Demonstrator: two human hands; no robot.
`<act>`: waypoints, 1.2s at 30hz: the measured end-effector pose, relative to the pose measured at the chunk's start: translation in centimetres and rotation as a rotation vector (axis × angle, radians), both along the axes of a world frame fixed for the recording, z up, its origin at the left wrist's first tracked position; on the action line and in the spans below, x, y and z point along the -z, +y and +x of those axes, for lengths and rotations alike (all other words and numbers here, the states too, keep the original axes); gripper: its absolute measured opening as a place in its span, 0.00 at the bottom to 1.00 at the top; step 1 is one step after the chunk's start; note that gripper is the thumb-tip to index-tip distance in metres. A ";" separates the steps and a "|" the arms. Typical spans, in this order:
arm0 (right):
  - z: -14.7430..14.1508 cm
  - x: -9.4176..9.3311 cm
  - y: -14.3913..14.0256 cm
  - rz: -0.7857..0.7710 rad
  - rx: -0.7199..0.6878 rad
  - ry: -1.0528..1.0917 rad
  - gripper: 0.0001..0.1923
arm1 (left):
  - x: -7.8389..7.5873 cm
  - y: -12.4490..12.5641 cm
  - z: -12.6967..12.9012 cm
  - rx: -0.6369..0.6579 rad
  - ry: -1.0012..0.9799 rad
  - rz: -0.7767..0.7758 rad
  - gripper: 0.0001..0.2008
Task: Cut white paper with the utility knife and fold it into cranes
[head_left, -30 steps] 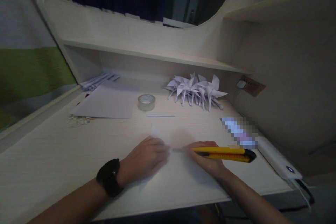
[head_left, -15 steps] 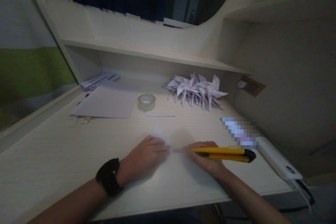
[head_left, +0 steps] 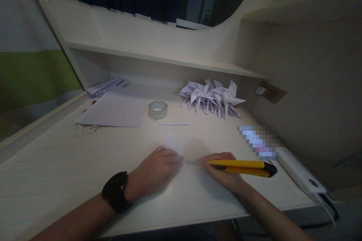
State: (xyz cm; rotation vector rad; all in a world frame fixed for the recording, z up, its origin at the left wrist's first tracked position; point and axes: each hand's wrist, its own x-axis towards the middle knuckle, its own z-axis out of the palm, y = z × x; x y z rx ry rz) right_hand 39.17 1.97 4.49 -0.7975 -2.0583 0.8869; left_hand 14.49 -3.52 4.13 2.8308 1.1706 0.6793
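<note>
My right hand (head_left: 222, 169) is closed around a yellow and black utility knife (head_left: 243, 165). Its blade points left, and the tip lies beside the fingertips of my left hand (head_left: 160, 169). With its fingers pressed together, my left hand holds a small piece of white paper (head_left: 170, 141) against the desk; one pointed corner shows beyond the fingers and the remainder is covered. Whether the blade touches the paper is too blurred to tell. A thin rolled paper stick (head_left: 173, 124) lies just past the hands, with a roll of clear tape (head_left: 157, 110) behind it.
Several white paper pinwheels (head_left: 210, 96) are bunched at the back of the desk (head_left: 70, 180). White paper sheets (head_left: 115, 107) lie at the left, near folded papers (head_left: 104, 87). A blurred phone (head_left: 257, 143) and a white power strip (head_left: 301, 173) line the right edge. A shelf (head_left: 169, 58) overhangs the back.
The knife's rear end has dipped slightly and shifted a little right. My left wrist has moved slightly left; the other things stay where they were.
</note>
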 end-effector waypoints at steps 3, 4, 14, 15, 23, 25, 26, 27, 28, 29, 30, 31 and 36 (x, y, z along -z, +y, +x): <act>0.0 -0.1 0.0 -0.002 0.010 0.018 0.07 | 0.0 0.0 0.1 -0.008 0.004 -0.003 0.13; 0.0 -0.1 -0.1 -0.002 0.016 0.017 0.07 | 0.0 0.0 0.1 -0.008 0.003 0.000 0.13; 0.1 -0.3 -0.2 0.007 -0.012 -0.021 0.09 | 0.0 -0.2 -0.1 -0.012 0.007 0.010 0.13; 0.1 -0.3 -0.2 0.010 -0.008 -0.019 0.09 | 0.0 -0.3 -0.1 -0.014 0.009 0.012 0.13; -0.1 -0.4 -0.1 0.023 0.010 -0.023 0.09 | 0.0 -0.4 0.4 -0.043 0.031 0.009 0.12; -0.1 -0.4 -0.1 0.035 0.015 -0.026 0.09 | 0.0 -0.4 0.4 -0.054 0.036 0.010 0.12; -0.1 -0.4 -0.1 0.045 0.019 -0.025 0.09 | 0.0 -0.4 0.4 -0.056 0.039 0.012 0.12; -0.1 -0.4 -0.1 0.055 0.023 -0.024 0.09 | 0.0 -0.4 0.4 -0.059 0.040 0.016 0.12; -0.1 -0.5 -0.2 0.065 0.026 -0.023 0.08 | 0.0 -0.4 0.3 -0.062 0.041 0.020 0.12; -0.1 -0.5 -0.2 0.071 0.029 -0.023 0.08 | 0.0 -0.4 0.3 -0.063 0.043 0.021 0.12; -0.2 -0.6 -0.2 0.075 0.030 -0.023 0.08 | 0.0 -0.4 0.3 -0.062 0.044 0.022 0.12; -0.2 -0.7 -0.3 0.077 0.031 -0.026 0.09 | -0.1 -0.4 0.2 -0.058 0.044 0.022 0.12; -0.3 -0.8 -0.4 0.092 0.029 -0.061 0.14 | -0.5 -0.6 0.1 -0.040 0.024 0.003 0.13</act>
